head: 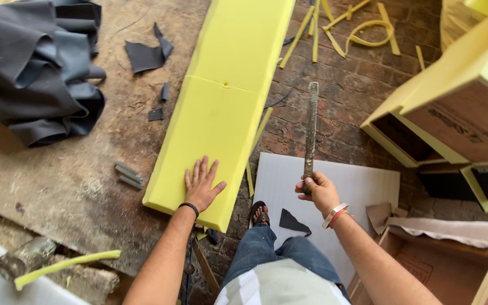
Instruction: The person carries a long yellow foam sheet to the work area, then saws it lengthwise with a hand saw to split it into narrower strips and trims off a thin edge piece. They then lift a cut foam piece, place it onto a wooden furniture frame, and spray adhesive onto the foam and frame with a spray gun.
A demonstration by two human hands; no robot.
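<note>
One long yellow foam slab (221, 107) flat on worn wooden board (74, 175). Left hand (201, 185) open, palm pressed on near end. Right hand (318, 191) fisted around upright grey metal bar (310, 133). Dark grey fabric heap (35, 68) beyond, well apart.

Worn brick floor (362, 85), scuffed wooden worktable (80, 181).
</note>
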